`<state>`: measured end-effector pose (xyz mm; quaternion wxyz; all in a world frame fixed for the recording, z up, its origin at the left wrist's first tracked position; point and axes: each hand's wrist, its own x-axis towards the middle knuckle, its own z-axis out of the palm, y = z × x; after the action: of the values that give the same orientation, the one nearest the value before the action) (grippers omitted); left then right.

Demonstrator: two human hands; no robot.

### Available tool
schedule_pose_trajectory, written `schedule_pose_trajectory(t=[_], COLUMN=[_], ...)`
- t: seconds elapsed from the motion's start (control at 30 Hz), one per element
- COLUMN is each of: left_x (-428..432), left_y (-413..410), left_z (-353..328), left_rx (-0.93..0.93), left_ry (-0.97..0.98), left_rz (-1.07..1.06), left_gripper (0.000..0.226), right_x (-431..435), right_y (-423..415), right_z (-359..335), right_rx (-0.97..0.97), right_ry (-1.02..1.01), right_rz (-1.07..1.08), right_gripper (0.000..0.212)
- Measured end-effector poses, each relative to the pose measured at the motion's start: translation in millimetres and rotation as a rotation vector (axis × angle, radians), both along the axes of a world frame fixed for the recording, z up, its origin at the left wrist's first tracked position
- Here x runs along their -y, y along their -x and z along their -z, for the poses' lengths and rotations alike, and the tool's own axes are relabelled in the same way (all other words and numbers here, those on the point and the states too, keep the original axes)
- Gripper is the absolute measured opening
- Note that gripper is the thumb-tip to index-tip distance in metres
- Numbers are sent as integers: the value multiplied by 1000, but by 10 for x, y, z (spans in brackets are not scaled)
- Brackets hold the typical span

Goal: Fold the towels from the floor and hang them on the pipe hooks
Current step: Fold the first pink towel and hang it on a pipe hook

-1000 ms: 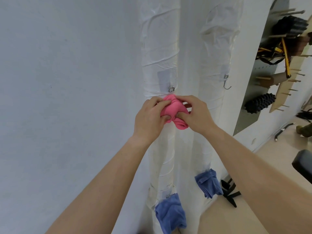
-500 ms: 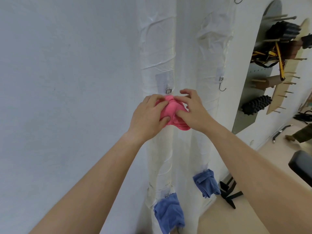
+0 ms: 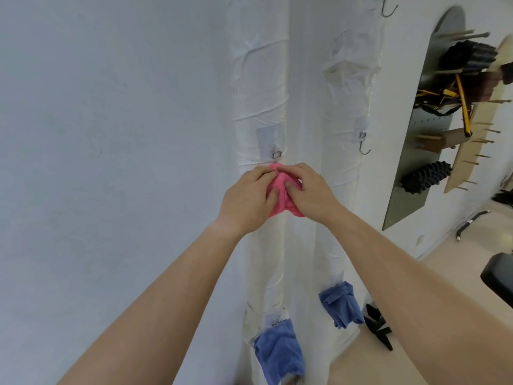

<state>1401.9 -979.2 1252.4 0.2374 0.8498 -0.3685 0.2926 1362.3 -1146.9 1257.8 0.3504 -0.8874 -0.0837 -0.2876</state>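
Observation:
A bunched pink towel [image 3: 281, 194] is held against the left white-wrapped pipe [image 3: 259, 87], just under a small metal hook clip [image 3: 276, 153]. My left hand [image 3: 247, 198] grips its left side and my right hand [image 3: 308, 190] grips its right side, thumbs pressing into the cloth. Most of the towel is hidden by my fingers. On the right pipe [image 3: 352, 79] hangs a bare hook [image 3: 363, 147], with another bare hook [image 3: 388, 8] higher up. Two blue towels hang lower: one blue towel [image 3: 279, 354] on the left pipe, the other blue towel [image 3: 340, 304] on the right pipe.
A plain white wall [image 3: 111, 134] fills the left. At right, a grey pegboard [image 3: 416, 162] carries black spiky rollers, wooden pegs and yellow-black straps. A black stand foot [image 3: 379, 329] sits on the beige floor, and a dark padded object [image 3: 497, 276] is at the right edge.
Both hands have closed in tighter over the pink towel, covering more of it, and its top has come up just under the left pipe's clip. The view tilted slightly upward.

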Motion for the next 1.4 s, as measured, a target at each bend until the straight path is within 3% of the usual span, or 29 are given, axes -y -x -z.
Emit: schedule_pose_trajectory(t=[0.13,0.33,0.7,0.83,1.03,1.4], left_x=[-16,-97,-488,-851,-2083,-4986], left_y=[55,235,615,883,1450,3486], left_z=[-188,-413,-196,-5,716,2512], left_rx=[-81,-120,-198,-226,-389,-833], left_ry=[-45,51,32,36,-1,-66], left_rz=[9,-11,-169,-219,-399,-817], left_gripper=[43,37,37,41,44,50], right_x=[-6,-21,-273,-637,-1815,-4976], right_y=[101,315,721,920,1240,2346], right_z=[-108,-359,-248,-137,398,2096], right_rx=[-18,76,0,99,-133,-530], right_ry=[98,91,247,324,467,850], right_rz=[-24,102,131,84,31,-541], right_gripper=[43,38,36,30,38,39])
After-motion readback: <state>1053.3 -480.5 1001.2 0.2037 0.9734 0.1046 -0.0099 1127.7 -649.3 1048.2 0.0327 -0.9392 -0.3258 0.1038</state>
